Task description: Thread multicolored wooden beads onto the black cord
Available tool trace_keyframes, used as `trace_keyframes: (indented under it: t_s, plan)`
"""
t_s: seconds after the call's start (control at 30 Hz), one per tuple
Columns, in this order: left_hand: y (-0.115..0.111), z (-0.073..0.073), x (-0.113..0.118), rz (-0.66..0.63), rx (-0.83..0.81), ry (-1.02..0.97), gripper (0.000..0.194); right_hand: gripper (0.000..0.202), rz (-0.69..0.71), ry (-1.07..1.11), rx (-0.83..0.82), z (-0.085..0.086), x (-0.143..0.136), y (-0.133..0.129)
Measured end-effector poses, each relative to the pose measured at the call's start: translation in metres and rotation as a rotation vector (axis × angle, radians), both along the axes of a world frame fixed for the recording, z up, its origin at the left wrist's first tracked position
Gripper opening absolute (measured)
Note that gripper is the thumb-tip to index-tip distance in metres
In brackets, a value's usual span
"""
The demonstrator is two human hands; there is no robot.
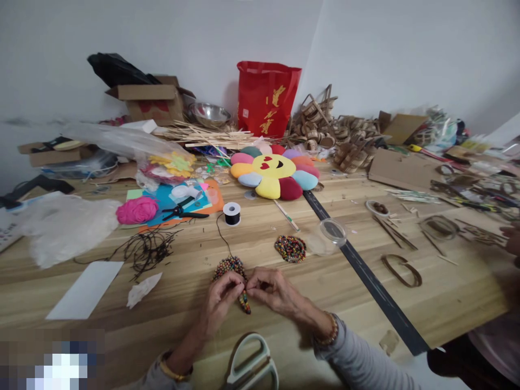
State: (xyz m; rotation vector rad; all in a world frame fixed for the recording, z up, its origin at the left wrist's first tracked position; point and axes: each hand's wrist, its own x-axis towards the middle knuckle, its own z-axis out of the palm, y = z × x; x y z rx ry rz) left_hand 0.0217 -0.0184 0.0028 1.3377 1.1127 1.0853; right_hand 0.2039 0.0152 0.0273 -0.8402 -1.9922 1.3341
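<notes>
A piece of multicoloured beadwork (pixel 229 266) lies between my hands at the lower middle of the table. My left hand (pixel 222 295) pinches its near edge, thumb and index finger together. Close beside it, my right hand (pixel 273 290) has its fingertips pressed together at the same edge; what they hold is too small to make out. A short beaded tail (pixel 244 304) hangs below the fingers. Black cord runs from the beadwork up to a white spool (pixel 232 214). Further right sits a coil of coloured beads (pixel 290 248).
Scissors with pale handles (pixel 254 363) lie near the front edge. A dark strip (pixel 377 290) crosses the right side, under a clear round lid (pixel 333 231). Tangled black cord (pixel 148 249) lies left, a flower cushion (pixel 276 170) behind. Another person's hand (pixel 512 238) shows at far right.
</notes>
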Motion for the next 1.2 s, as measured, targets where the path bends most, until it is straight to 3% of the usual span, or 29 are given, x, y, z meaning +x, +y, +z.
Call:
trace_keyframes:
  t_s: [0.17,0.33,0.53,0.77,1.2]
  plan:
    - [-0.004,0.003,0.004,0.005,0.080,0.021,0.027,0.013,0.006,-0.026,0.204,0.004,-0.003,-0.003]
    - [-0.006,0.002,0.007,0.014,0.109,0.012,0.029,0.012,0.035,-0.052,0.248,0.006,-0.003,-0.006]
    - [-0.004,-0.001,0.004,0.028,0.024,-0.046,0.030,0.012,0.023,-0.025,0.200,0.006,-0.002,-0.004]
    - [0.001,-0.005,-0.001,-0.088,-0.282,-0.308,0.031,0.010,-0.058,-0.012,0.086,-0.001,0.001,0.002]
    - [0.001,-0.002,-0.003,-0.083,-0.273,-0.253,0.033,0.011,-0.030,0.001,0.105,0.001,0.001,0.001]
